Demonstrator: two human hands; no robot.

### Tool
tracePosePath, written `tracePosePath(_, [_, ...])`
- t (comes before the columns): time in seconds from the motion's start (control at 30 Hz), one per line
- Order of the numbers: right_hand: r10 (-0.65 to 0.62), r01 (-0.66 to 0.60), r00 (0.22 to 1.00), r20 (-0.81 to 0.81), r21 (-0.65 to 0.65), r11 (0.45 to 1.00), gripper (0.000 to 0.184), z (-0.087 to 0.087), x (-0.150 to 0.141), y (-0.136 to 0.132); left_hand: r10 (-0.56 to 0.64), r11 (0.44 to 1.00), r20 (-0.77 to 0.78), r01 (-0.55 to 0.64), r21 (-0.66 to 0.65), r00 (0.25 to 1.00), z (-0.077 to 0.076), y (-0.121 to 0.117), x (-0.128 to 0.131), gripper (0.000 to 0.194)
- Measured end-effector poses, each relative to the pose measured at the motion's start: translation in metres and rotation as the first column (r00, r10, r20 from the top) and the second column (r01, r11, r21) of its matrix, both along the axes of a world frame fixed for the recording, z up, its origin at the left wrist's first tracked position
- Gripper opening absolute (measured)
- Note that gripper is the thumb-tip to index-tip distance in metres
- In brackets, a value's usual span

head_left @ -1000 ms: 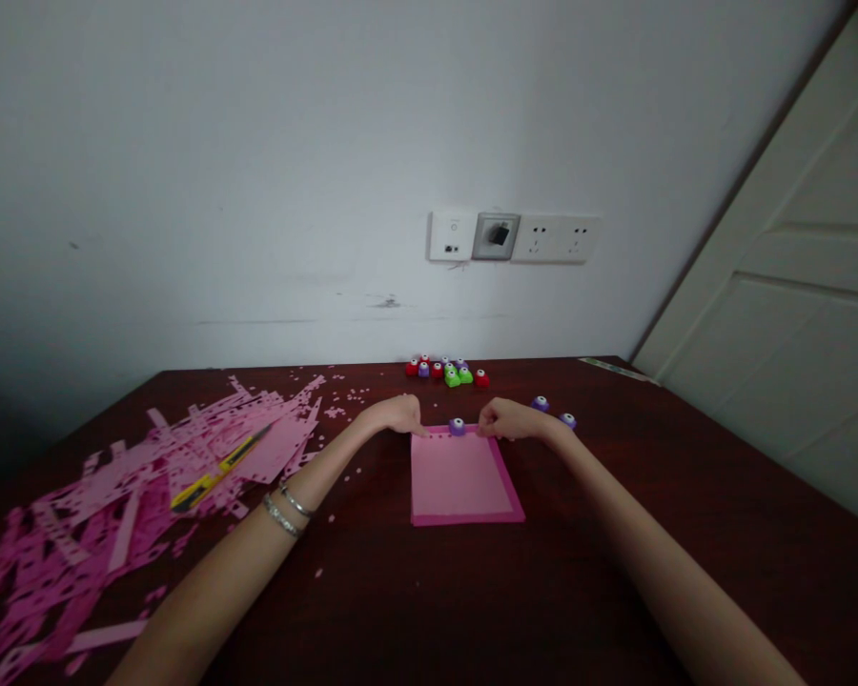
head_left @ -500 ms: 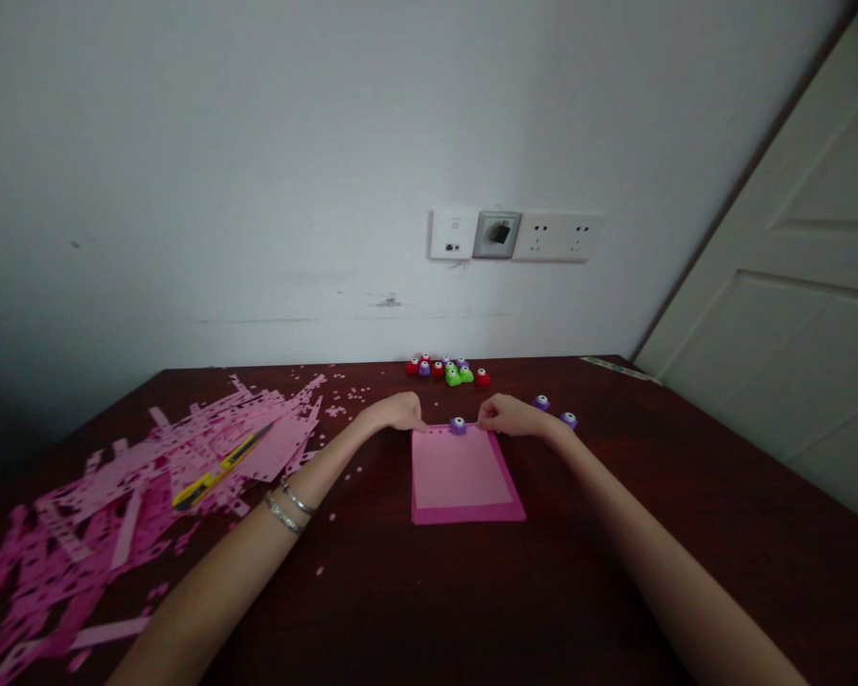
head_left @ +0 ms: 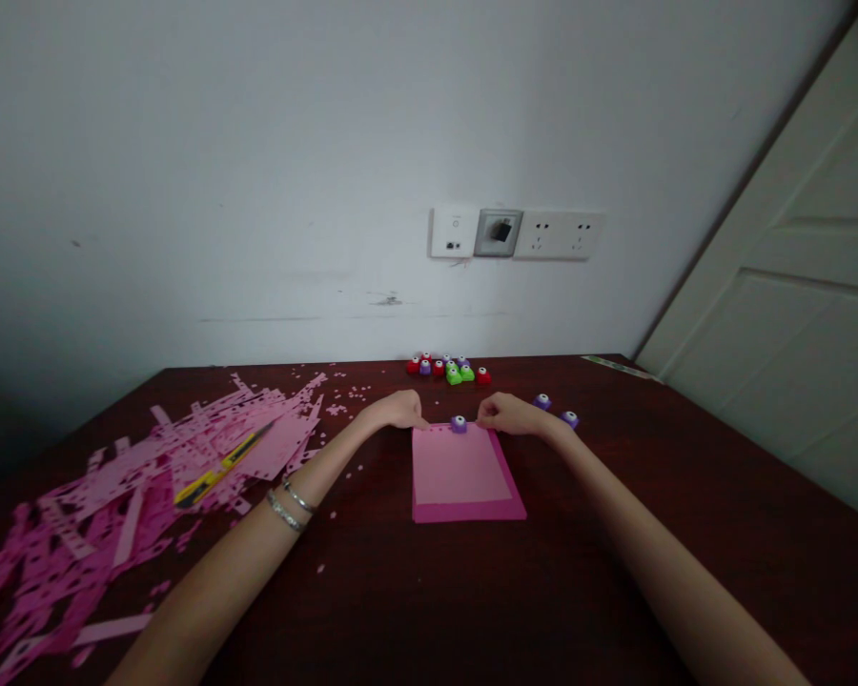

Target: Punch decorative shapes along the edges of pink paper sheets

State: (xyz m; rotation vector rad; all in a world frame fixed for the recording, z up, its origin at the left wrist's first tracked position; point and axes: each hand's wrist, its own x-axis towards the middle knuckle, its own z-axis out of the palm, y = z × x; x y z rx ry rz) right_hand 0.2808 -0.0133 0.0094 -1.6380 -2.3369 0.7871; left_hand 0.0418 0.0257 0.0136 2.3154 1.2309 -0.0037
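Observation:
A light pink sheet of paper [head_left: 461, 472] lies over a slightly larger deep pink sheet [head_left: 470, 513] in front of me. My left hand [head_left: 401, 410] is closed on the far left corner of the paper. At the far right corner, the fingers of my right hand [head_left: 499, 413] pinch the edge. Between both hands a purple craft punch [head_left: 459, 425] sits on the far edge of the paper, touched by neither. A few small punched holes show along that edge, left of the punch.
Pink paper scraps [head_left: 129, 476] heap on the left, with a yellow utility knife [head_left: 218, 469] on top. Several red, green and purple punches [head_left: 454, 375] stand by the wall. Two purple punches [head_left: 570, 419] sit near my right wrist. A patterned strip [head_left: 621, 368] lies back right.
The view shifts very slightly. Hands, paper and punch otherwise keep their places.

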Motion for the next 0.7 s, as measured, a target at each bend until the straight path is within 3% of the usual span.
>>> tracePosePath(0.2, [-0.017, 0.017, 1.0, -0.024, 0.037, 0.999, 0.017, 0.003, 0.003, -0.001, 0.054, 0.996, -0.027, -0.052, 0.07, 0.998, 0.003, -0.002, 0.0, 0.031])
tracePosePath(0.3, [-0.083, 0.087, 0.995, -0.054, 0.066, 0.994, 0.03, 0.006, 0.0, -0.002, 0.116, 0.983, -0.015, -0.112, 0.148, 0.993, 0.004, -0.001, 0.001, 0.036])
tracePosePath(0.43, [-0.19, 0.176, 0.965, -0.181, -0.09, 0.98, 0.047, 0.008, -0.012, -0.008, 0.13, 0.969, 0.116, -0.151, 0.194, 0.985, 0.006, -0.003, 0.006, 0.044])
tracePosePath(0.57, [-0.23, 0.143, 0.916, -0.329, -0.267, 0.953, 0.054, 0.006, -0.023, -0.013, 0.075, 0.992, 0.25, -0.097, 0.077, 0.965, 0.007, -0.009, 0.014, 0.05])
tracePosePath(0.7, [-0.241, 0.105, 0.903, -0.355, -0.362, 0.926, 0.052, -0.002, -0.026, -0.01, 0.105, 0.99, 0.283, -0.074, -0.12, 0.953, 0.006, -0.016, 0.02, 0.052])
